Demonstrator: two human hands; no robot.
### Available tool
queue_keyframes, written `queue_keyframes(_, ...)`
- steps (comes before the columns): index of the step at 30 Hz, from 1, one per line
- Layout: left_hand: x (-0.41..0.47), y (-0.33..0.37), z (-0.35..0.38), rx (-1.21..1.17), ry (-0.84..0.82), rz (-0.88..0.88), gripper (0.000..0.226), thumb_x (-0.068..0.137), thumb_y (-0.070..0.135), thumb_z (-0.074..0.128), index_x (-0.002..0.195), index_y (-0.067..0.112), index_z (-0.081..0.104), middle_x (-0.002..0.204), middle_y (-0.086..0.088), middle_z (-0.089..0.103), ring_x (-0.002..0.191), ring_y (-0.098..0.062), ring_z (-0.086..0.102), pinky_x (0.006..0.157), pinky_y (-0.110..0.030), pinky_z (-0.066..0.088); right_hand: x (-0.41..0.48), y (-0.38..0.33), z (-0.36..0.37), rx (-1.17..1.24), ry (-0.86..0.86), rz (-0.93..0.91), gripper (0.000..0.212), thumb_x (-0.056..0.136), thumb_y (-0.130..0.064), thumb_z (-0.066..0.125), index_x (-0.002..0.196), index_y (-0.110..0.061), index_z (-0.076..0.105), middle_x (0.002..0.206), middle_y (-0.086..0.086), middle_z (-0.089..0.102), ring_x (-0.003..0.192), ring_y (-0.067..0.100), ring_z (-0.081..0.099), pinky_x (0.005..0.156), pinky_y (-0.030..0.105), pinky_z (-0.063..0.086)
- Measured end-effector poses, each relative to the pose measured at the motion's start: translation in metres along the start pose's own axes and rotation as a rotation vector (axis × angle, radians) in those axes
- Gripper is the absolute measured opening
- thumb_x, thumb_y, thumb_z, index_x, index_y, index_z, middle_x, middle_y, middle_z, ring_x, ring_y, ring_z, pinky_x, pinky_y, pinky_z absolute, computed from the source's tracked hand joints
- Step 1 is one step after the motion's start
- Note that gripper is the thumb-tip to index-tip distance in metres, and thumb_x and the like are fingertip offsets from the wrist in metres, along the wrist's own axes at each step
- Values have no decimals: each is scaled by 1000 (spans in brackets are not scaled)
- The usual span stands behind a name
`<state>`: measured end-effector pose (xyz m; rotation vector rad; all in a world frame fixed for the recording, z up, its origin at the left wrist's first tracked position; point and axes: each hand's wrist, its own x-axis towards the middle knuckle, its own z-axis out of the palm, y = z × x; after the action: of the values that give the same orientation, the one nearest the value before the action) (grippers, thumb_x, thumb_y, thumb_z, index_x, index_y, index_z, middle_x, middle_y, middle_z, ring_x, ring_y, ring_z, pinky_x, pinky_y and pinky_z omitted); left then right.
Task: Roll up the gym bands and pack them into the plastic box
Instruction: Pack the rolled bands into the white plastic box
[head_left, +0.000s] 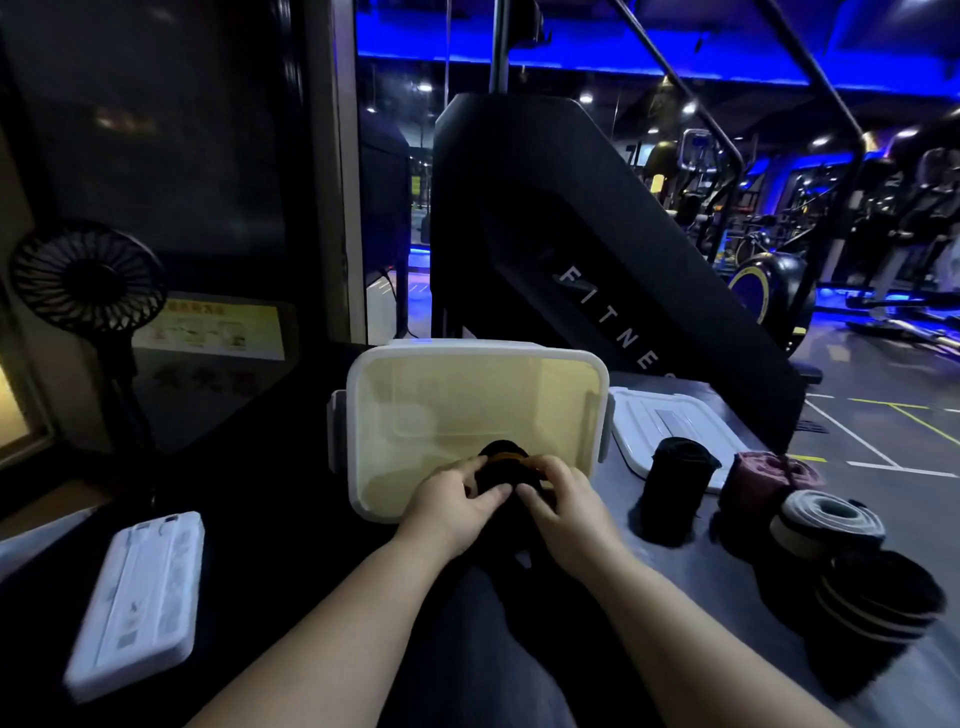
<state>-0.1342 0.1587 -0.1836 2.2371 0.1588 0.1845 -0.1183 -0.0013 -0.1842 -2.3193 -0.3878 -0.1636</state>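
A black band roll (503, 465) is gripped by the left hand (449, 512) and the right hand (569, 519) over the near rim of the plastic box (478, 348). Right of the box, a lid (670, 421), an upright black roll (675, 483), a maroon roll (761, 483) and a grey roll (826, 525) are set.

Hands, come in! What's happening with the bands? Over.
Left hand and right hand both gripping black band roll. Roll over open plastic box, near edge. Lid off, lying right; nothing blocking.
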Motion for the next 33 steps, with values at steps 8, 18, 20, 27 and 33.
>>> queue_keyframes(8,18,1,0,-26,-78,-43,53,96,40,55,146,27,43,138,-4,56,125,-21,52,95,-21,38,24,-4,9,23,68,104,33,97,-32,54,129,-23,52,115,7,54,111,24,53,80,22,32)
queue_keyframes(18,53,3,16,29,-15,-112,45,97,37,54,142,33,48,141,0,55,125,-23,53,98,-25,41,45,0,16,118,161,143,23,96,-21,55,119,-21,58,108,5,65,84,16,50,69,23,34)
queue_keyframes(20,60,1,20,35,-12,-107,45,97,36,54,141,32,48,142,0,54,127,-23,52,100,-27,40,49,1,18,149,173,150,22,95,-20,56,117,-20,59,108,6,66,85,17,51,69,23,35)
queue_keyframes(27,74,1,26,37,16,-57,38,97,31,52,135,30,56,134,-1,60,122,-26,54,101,-32,44,59,1,20,198,210,171,26,96,-19,56,121,-18,60,115,7,65,100,22,58,75,22,36)
queue_keyframes(33,81,0,31,-1,36,-9,37,95,27,57,131,23,61,128,-4,64,119,-26,57,95,-30,43,70,5,23,177,225,200,31,96,-20,56,127,-19,60,122,6,66,113,23,58,80,17,35)
